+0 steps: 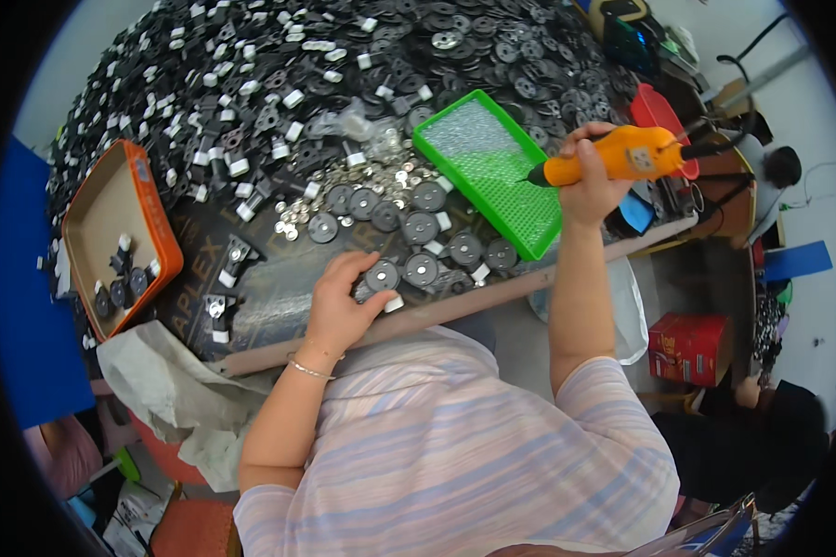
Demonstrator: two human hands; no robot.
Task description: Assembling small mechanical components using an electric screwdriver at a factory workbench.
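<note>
Left hand (344,302) half-curled, finger and thumb around a black wheel (382,275) near the bench's (269,311) front edge; right hand (593,181) wrapped around an orange power screwdriver (627,154), its tip above a green tray (522,221). A nudge could tip crowded wheels off; a dipping tip might scatter the tray's silver bits (474,130).

Close to the near edge of the surface (274,314), I have the thumb and fingers of my left hand (344,299) around a black disc (382,275), with more dark discs (421,227) just beyond. My right hand (593,186) grips an orange power screwdriver (622,156), its dark nose pointing left at the rim of a green tray (469,192) of small silvery pieces (474,130). By the left edge, an orange-rimmed tray (111,200) holds several black parts (121,283); a great black-and-white heap (204,84) covers the far side.
</note>
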